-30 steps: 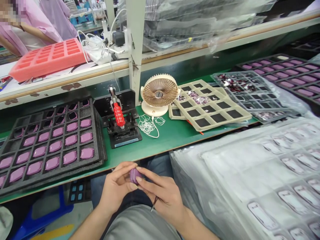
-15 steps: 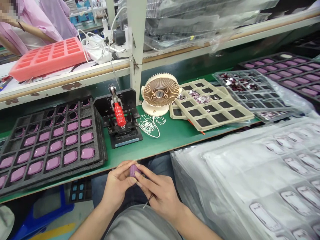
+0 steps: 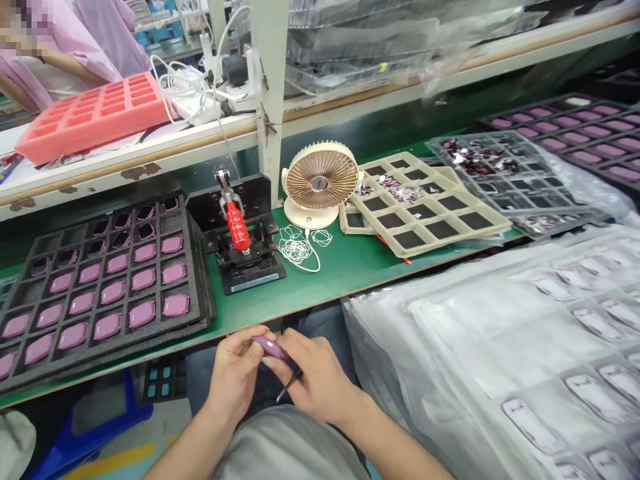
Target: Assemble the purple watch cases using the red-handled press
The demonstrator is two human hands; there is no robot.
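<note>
As left hand (image 3: 235, 373) and right hand (image 3: 315, 377) pinch it, the purple piece (image 3: 269, 346) lies flatter.

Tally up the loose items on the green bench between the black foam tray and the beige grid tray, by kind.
Hand press with red handle: 1
Desk fan: 1
Tangle of thin white cord: 1
Total: 3
</note>
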